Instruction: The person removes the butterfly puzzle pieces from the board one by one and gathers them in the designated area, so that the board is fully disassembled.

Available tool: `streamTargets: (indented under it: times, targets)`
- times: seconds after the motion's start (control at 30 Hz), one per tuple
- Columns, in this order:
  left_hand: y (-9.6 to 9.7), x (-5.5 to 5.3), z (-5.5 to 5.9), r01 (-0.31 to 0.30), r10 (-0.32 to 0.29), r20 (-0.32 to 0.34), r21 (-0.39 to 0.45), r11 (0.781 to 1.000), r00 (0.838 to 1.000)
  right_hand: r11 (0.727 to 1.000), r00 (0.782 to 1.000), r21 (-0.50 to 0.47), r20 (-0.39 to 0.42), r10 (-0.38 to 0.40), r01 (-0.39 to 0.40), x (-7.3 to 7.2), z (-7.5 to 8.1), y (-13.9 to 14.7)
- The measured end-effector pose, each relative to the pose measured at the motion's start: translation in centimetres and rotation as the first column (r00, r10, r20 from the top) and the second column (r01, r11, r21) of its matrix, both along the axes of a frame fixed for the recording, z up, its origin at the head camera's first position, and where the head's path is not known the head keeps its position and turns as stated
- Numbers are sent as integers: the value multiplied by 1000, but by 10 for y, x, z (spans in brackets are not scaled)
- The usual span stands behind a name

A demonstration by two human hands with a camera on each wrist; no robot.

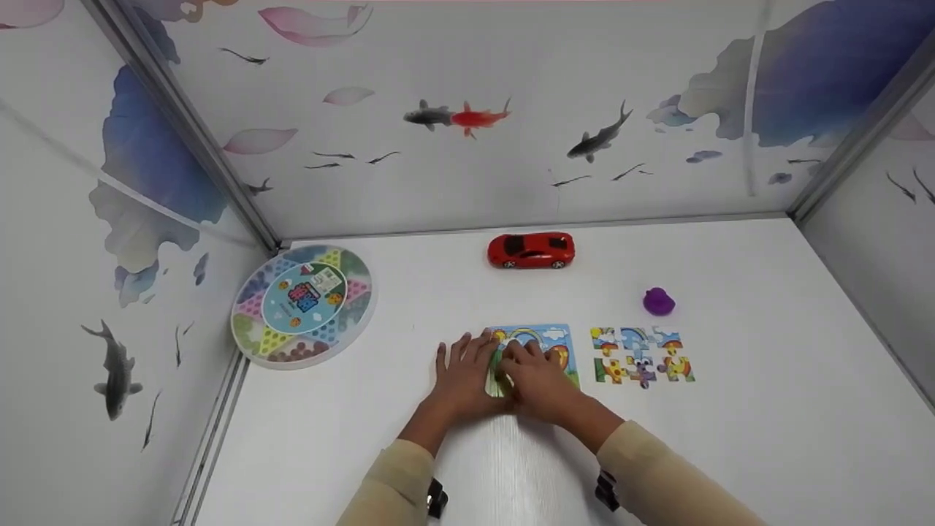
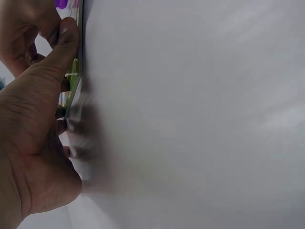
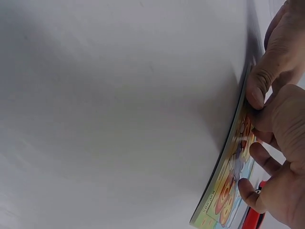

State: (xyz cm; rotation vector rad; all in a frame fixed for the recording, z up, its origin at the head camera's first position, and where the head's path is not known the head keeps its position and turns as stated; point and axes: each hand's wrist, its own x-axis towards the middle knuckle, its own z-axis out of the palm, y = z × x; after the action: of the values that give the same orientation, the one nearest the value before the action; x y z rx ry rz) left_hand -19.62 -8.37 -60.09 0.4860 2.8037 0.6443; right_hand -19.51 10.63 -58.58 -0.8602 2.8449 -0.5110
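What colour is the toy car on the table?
The toy car is red, shown best in the head view.

Markings: none legible with certainty.
Noted on board (image 3: 230,185) border: small code (image 3: 208,202), too blurred to confirm. Noted on round box (image 1: 304,314): central characters (image 1: 302,296) and white label (image 1: 326,278), too small to read.

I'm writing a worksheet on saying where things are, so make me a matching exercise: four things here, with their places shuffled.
Things
1. Red toy car
2. Puzzle board
3. Round game box
4. Purple toy

Places
A. At the left side of the table
B. Just beyond the loose puzzle pieces
C. Near the middle of the table's back edge
D. Partly covered by the left hand and right hand

Pairs: 1-C, 2-D, 3-A, 4-B
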Motion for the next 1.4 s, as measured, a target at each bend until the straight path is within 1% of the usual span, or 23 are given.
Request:
streamTargets:
  times: [0.2,0.33,0.6,0.7,0.83,1.03,1.23,1.4]
  targets:
    - [-6,-4,5,37,-38,55,16,999,998,999,999,16,1,-39,39,1,-1,-5]
    - [-8,-5,7,36,-37,85,17,999,996,999,999,9,-1,-40,40,2,-2,-6]
    - [-7,-5,4,27,-29,82,25,999,996,999,999,12,8,-35,35,4,1,-8]
    - [-6,-4,5,29,-31,72,31,999,997,999,1000,36,1,-26,26,5,2,-8]
    - [-5,-4,7,20,-21,71,12,1000,997,997,1000,76,-19,-25,26,6,2,-9]
    - [-4,-4,6,5,-5,81,1,1000,997,991,997,119,-31,-64,67,9,2,-13]
    - [-2,-3,7,-4,4,74,3,1000,997,979,993,173,-71,-97,108,14,3,-16]
    - [-1,-3,8,-8,8,72,-6,1000,997,976,988,172,-96,-118,134,18,3,-18]
